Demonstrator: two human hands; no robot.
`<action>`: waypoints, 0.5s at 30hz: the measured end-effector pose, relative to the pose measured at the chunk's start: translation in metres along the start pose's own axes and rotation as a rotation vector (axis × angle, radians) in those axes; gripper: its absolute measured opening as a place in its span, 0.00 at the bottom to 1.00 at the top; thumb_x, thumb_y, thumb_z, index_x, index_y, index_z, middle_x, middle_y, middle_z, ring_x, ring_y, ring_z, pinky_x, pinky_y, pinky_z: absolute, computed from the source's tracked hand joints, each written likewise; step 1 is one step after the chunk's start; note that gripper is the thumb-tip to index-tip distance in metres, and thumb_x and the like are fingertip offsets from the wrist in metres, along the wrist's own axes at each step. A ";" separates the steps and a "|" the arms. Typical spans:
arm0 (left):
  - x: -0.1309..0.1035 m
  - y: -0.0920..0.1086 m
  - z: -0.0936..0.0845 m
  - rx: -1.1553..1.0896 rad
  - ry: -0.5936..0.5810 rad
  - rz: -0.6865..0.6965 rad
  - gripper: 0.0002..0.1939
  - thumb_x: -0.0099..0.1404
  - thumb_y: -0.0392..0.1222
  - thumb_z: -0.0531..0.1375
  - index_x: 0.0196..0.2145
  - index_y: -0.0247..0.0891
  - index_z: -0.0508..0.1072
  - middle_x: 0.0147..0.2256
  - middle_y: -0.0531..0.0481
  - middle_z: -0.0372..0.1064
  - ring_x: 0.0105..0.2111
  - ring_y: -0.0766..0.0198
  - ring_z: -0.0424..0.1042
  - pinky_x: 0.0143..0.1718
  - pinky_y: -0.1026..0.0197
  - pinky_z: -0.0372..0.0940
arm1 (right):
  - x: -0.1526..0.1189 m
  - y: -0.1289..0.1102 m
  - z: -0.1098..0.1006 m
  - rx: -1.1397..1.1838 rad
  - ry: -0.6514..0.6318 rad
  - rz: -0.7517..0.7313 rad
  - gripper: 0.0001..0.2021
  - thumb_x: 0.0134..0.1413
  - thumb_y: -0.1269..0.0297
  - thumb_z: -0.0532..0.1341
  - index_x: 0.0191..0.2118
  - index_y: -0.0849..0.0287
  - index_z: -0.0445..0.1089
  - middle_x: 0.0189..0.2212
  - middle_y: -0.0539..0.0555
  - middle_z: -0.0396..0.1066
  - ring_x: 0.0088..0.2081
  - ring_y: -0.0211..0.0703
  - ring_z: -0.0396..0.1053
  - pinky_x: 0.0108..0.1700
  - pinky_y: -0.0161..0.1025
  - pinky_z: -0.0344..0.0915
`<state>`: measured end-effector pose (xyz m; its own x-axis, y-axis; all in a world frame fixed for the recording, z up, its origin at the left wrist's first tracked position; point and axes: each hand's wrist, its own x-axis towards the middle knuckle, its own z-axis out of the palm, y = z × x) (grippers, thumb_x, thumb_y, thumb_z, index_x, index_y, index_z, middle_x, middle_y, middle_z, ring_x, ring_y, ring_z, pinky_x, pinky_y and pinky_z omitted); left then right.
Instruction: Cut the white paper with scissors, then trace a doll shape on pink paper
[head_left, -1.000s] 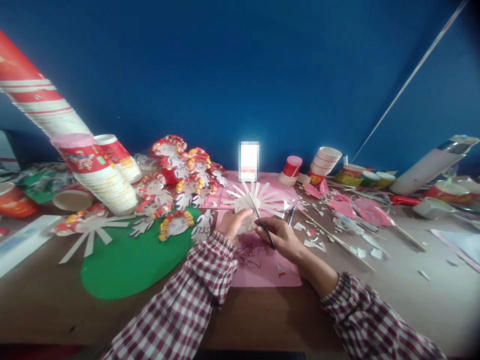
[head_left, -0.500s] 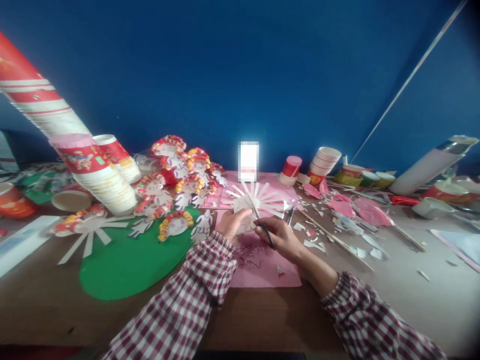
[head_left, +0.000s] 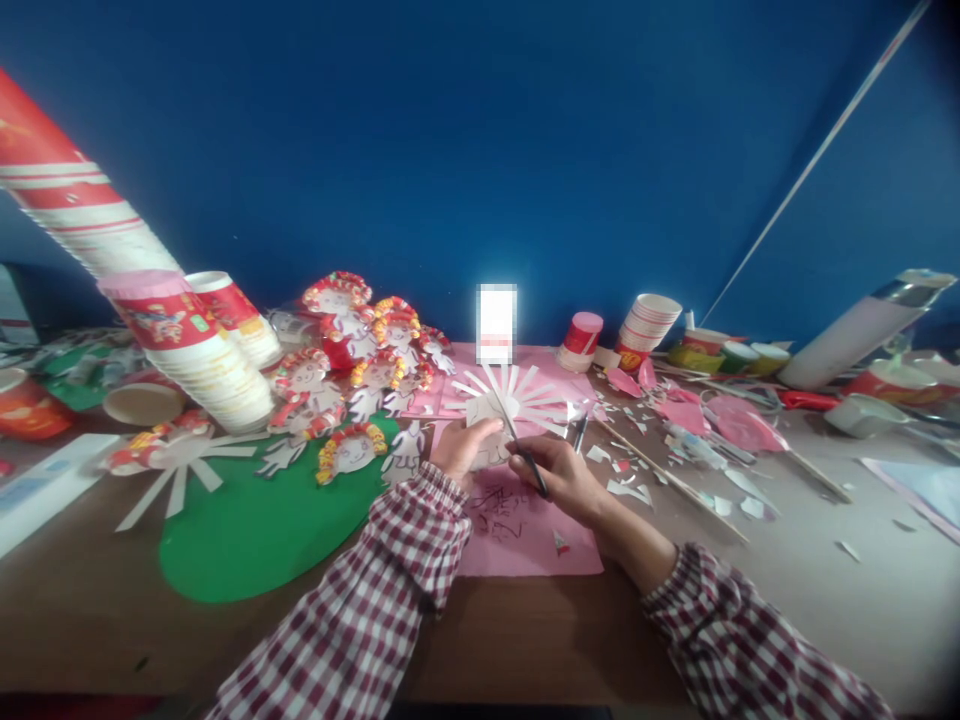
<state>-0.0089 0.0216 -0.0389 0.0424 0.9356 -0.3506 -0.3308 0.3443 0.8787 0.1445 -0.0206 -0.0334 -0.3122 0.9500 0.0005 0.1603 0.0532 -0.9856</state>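
My left hand (head_left: 463, 446) pinches a small piece of white paper (head_left: 484, 410) with outlines drawn on it. In my right hand (head_left: 562, 475) is a pair of scissors (head_left: 537, 476), its black handle in my fingers and its blades pointing up and away at the right side of the paper. Whether the blades are apart is too small to tell. Just behind lies a white paper piece cut into fanned strips (head_left: 536, 388). Under my hands is a pink sheet (head_left: 540, 545) with dark scribbles. A dark pen (head_left: 580, 430) lies right of the scissors.
Paper figures with curled red and yellow hair (head_left: 352, 450) lie to the left, partly on a green sheet (head_left: 262, 545). Stacked paper cups (head_left: 202, 350) lean at the left. Paper scraps (head_left: 630, 490), a wooden stick (head_left: 675, 485) and pink pieces (head_left: 742, 422) lie right.
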 end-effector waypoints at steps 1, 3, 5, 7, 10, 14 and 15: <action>0.000 0.000 0.000 0.016 -0.008 0.008 0.15 0.44 0.42 0.68 0.30 0.33 0.77 0.23 0.46 0.73 0.23 0.61 0.71 0.23 0.63 0.63 | 0.000 0.000 -0.001 0.003 -0.001 0.003 0.21 0.48 0.52 0.63 0.42 0.65 0.71 0.21 0.48 0.62 0.21 0.32 0.56 0.22 0.31 0.54; 0.001 -0.001 -0.001 0.036 -0.025 0.015 0.14 0.44 0.42 0.68 0.30 0.33 0.77 0.23 0.47 0.73 0.23 0.60 0.71 0.23 0.63 0.63 | 0.001 0.001 -0.002 0.012 -0.009 0.001 0.20 0.48 0.52 0.63 0.41 0.65 0.70 0.22 0.49 0.63 0.22 0.33 0.57 0.23 0.31 0.55; 0.002 -0.002 -0.001 0.051 -0.029 0.021 0.13 0.45 0.42 0.68 0.30 0.33 0.77 0.23 0.47 0.73 0.24 0.60 0.72 0.24 0.63 0.64 | 0.001 0.001 -0.004 0.020 -0.026 -0.014 0.19 0.49 0.53 0.63 0.41 0.65 0.70 0.23 0.49 0.64 0.23 0.33 0.57 0.24 0.31 0.54; 0.002 -0.002 -0.001 0.068 -0.030 0.028 0.14 0.44 0.43 0.68 0.30 0.33 0.77 0.23 0.47 0.73 0.24 0.60 0.72 0.25 0.62 0.64 | 0.001 0.001 -0.005 0.024 -0.043 -0.029 0.18 0.49 0.53 0.63 0.39 0.65 0.70 0.23 0.49 0.63 0.23 0.32 0.57 0.24 0.31 0.54; 0.002 -0.002 -0.001 0.104 -0.031 0.042 0.15 0.44 0.44 0.68 0.30 0.33 0.77 0.24 0.47 0.74 0.26 0.60 0.72 0.27 0.62 0.65 | 0.002 0.001 -0.006 0.019 -0.051 -0.034 0.19 0.48 0.53 0.63 0.39 0.65 0.70 0.24 0.49 0.63 0.24 0.32 0.57 0.25 0.31 0.53; 0.002 -0.001 -0.003 0.143 -0.043 0.061 0.14 0.45 0.44 0.67 0.30 0.34 0.77 0.24 0.48 0.74 0.27 0.60 0.72 0.29 0.61 0.66 | 0.001 0.001 -0.006 0.003 -0.054 -0.020 0.19 0.49 0.52 0.62 0.40 0.64 0.70 0.23 0.48 0.62 0.23 0.32 0.56 0.24 0.31 0.53; 0.002 -0.001 -0.003 0.145 -0.047 0.064 0.14 0.45 0.44 0.67 0.30 0.34 0.77 0.24 0.48 0.74 0.27 0.59 0.72 0.29 0.61 0.66 | 0.001 0.001 -0.006 -0.001 -0.055 -0.014 0.19 0.49 0.52 0.62 0.40 0.64 0.70 0.23 0.48 0.62 0.23 0.32 0.55 0.23 0.31 0.53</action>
<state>-0.0116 0.0231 -0.0414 0.0708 0.9576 -0.2794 -0.1945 0.2880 0.9377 0.1503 -0.0175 -0.0331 -0.3655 0.9308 0.0053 0.1562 0.0670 -0.9854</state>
